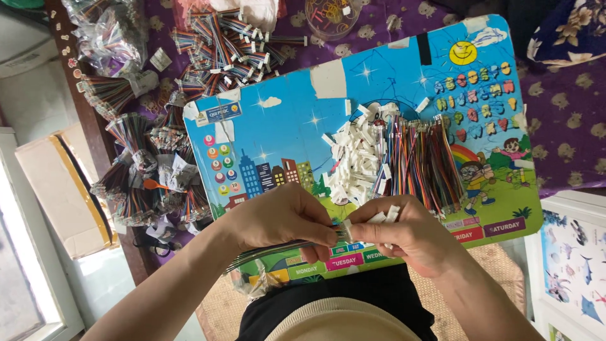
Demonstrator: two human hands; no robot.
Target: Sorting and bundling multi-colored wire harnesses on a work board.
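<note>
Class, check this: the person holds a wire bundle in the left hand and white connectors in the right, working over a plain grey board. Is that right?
Not quite. The board is not plain grey: the head view shows a bright blue children's board with cartoon pictures. The rest stands: the left hand grips the wire bundle, and the right hand holds white connectors.

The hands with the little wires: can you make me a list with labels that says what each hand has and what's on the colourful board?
left hand: pinches a bundle of thin coloured wires near its end
right hand: holds small white plastic connectors and meets the wire ends
board: bright cartoon picture board lying on the lap
on board, middle: heap of loose white connectors
on board, right: pile of rainbow wires
left of board: bundled finished wire sets
underneath: purple patterned cloth
</note>
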